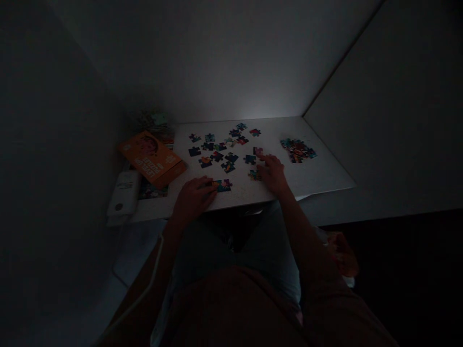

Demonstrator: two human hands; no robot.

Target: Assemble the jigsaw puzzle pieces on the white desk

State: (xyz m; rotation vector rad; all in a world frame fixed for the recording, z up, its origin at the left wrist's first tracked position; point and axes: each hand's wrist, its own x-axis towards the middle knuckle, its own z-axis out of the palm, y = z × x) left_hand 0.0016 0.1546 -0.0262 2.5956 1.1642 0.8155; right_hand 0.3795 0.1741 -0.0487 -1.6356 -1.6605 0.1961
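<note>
The scene is very dim. Near the front edge of the white table, my left hand (195,196) has its thumb and fingers closed around the left end of a short strip of joined puzzle pieces (225,185), teal with pink and yellow. My right hand (274,174) is to the right, fingers apart, with a fingertip reaching to a pink puzzle piece (257,151). Below that fingertip, by the thumb, lies a teal and yellow puzzle piece (253,175). A dark blue puzzle piece (249,159) sits just left of the right hand.
Several loose puzzle pieces (217,156) are spread over the table (318,180). A heap of pieces (298,151) lies at the right. An orange puzzle box (154,159) and a white, rounded object (125,193) are at the left. Walls border the table's back and right side.
</note>
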